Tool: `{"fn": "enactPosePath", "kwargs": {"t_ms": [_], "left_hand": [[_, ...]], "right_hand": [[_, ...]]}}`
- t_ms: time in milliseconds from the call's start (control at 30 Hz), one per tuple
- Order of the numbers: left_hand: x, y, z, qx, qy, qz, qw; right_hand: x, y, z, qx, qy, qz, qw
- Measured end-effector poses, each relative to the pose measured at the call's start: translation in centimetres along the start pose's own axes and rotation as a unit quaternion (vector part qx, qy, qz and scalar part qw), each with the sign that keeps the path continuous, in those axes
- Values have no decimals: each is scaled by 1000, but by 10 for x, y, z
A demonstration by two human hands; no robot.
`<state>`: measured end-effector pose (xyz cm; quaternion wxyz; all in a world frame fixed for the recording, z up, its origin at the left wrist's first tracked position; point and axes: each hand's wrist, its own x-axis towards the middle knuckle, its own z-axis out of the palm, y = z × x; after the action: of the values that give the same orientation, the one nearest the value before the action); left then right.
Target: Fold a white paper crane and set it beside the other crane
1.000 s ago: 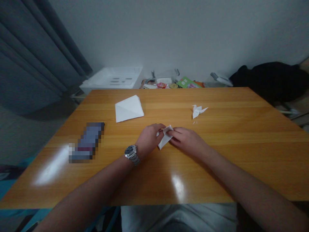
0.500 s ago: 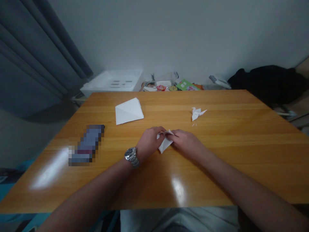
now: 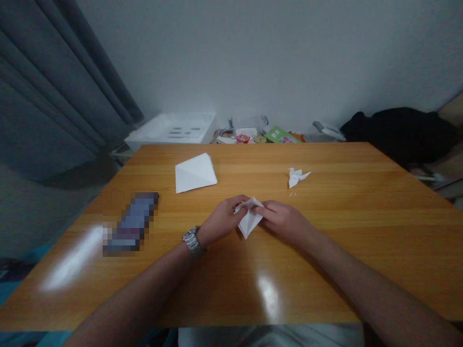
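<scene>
On the wooden table (image 3: 347,217), seemingly origami (image 3: 249,223).

Two hands (image 3: 220,220) (image 3: 284,222); held paper (image 3: 249,222), sheet (image 3: 195,173), crane (image 3: 296,176) one each (watch (image 3: 191,241) too).

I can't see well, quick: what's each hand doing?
Left hand: closed, holding the folded paper.
Right hand: closed, holding the same folded paper.

Pixelated block (image 3: 130,222) on the table (image 3: 343,231), unreadable; left hand (image 3: 221,222) and right hand (image 3: 285,222) hide the top of the folded paper (image 3: 249,225)
</scene>
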<state>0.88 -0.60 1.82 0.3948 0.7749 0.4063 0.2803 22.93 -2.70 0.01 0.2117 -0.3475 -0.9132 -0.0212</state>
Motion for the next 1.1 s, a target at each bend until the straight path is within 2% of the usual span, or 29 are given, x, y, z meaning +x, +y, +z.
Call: {"fn": "enactPosePath", "kwargs": {"t_ms": [200,400,600,700,833,933,1100], "left_hand": [[3,-2,1,-149,-27,-43,988],[1,5,0,-196,-29,-63,978],[1,1,11,-329,-4,-132,935],[2,-3,14,-363,10,-152,919],[3,-4,13,-378,43,-181,907],[5,-7,11,-395,55,-191,897],[6,-15,8,-374,81,-158,910]], "right_hand": [[-2,0,-1,40,13,7,999],[0,-6,-8,36,-7,59,998],[4,-14,-11,43,-44,103,993],[5,-15,-9,31,-55,121,991],[5,-14,-7,25,-56,99,993],[4,-14,-8,37,-26,71,996],[2,-12,-9,66,0,31,997]]}}
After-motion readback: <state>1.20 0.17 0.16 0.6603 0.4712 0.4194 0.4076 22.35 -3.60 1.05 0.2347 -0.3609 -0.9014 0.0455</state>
